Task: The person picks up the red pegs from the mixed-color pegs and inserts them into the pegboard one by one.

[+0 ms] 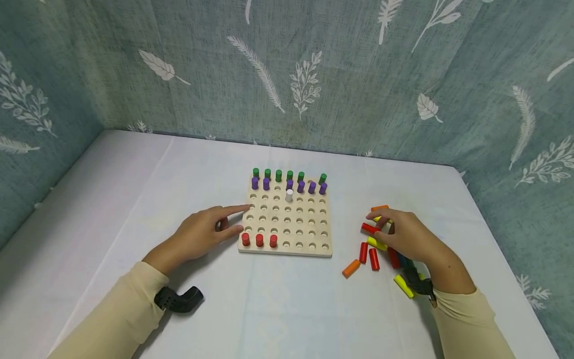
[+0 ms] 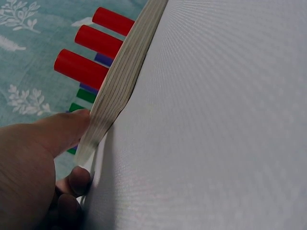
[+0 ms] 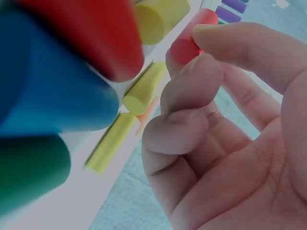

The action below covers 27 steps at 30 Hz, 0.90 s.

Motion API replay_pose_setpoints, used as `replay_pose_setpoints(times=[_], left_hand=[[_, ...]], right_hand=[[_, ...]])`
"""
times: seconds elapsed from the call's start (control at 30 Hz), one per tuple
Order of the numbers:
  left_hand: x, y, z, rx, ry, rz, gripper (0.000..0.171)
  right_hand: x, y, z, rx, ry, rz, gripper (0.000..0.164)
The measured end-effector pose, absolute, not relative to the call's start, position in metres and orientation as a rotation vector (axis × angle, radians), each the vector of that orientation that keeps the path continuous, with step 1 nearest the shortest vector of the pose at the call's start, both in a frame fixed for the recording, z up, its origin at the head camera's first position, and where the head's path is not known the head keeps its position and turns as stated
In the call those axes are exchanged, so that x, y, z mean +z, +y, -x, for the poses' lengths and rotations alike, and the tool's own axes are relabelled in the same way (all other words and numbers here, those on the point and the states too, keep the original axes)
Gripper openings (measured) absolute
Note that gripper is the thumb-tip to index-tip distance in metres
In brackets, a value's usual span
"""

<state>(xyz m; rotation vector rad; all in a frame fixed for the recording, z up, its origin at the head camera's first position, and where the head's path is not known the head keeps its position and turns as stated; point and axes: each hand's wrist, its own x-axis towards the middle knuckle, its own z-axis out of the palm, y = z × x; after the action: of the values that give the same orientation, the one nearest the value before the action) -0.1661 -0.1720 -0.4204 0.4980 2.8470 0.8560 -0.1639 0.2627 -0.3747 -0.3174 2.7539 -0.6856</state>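
Note:
A wooden pegboard [image 1: 280, 226] carries green pegs [image 1: 278, 175] along its far row, purple pegs [image 1: 301, 187] before them, a single white peg [image 1: 289, 195] and three red pegs [image 1: 259, 240] at the near left. At its left edge, my left hand [image 1: 197, 233] touches the board with extended index finger and thumb; the left wrist view shows the thumb against the rim. To the right, my right hand [image 1: 405, 234] pinches a red peg [image 3: 194, 36] between thumb and fingers, over the loose pegs.
Loose red, yellow and orange pegs lie around the right hand, among them a yellow peg [image 1: 403, 286] and an orange peg [image 1: 351, 269]. A blue peg [image 3: 53, 81] and a green peg [image 3: 31, 172] loom large in the right wrist view. Patterned fabric [image 1: 278, 75] rises behind the white table [image 1: 197, 164].

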Motion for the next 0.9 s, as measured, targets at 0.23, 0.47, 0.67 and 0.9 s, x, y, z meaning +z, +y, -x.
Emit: replay_pose_setpoints(times=[0.23, 0.47, 0.67, 0.9], left_hand=[[-0.4209, -0.1718, 0.1670, 0.859, 2.849, -0.513, 0.053], [-0.4208, -0.1705, 0.1675, 0.856, 2.858, -0.511, 0.054], [-0.4228, -0.1714, 0.1659, 0.838, 2.834, -0.478, 0.054], [-0.4235, -0.1716, 0.1663, 0.857, 2.858, -0.501, 0.053]], right_hand=[[-0.3725, 0.2610, 0.1624, -0.708, 2.768, 0.287, 0.044], [-0.3722, 0.2605, 0.1600, -0.746, 2.812, 0.311, 0.044], [-0.3713, 0.2574, 0.1585, -0.781, 2.794, 0.336, 0.040], [-0.3717, 0.2547, 0.1576, -0.825, 2.846, 0.411, 0.034]])
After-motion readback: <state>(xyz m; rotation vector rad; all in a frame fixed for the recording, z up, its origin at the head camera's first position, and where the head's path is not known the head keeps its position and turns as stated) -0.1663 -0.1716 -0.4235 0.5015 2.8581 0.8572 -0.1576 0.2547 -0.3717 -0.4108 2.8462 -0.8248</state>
